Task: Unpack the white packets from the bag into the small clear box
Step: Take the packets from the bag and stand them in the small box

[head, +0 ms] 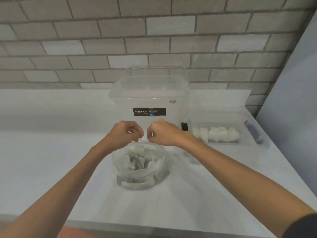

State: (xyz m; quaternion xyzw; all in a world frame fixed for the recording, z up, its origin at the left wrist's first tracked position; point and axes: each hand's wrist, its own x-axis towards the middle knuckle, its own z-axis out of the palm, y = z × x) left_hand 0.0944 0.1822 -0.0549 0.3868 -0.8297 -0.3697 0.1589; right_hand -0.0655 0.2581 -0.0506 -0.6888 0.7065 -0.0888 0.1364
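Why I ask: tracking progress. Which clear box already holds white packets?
The low clear box at the right, with a row of white packets inside. The tall Megabox-labelled box at the centre shows none.

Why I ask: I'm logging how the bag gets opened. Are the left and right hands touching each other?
Apart. The head view shows a narrow gap between the left hand and the right hand, each pinching the rim of the bag.

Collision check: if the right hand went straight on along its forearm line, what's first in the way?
Probably the left hand, close beside the right hand above the bag. Depth is unclear; missing it, the large clear box is next.
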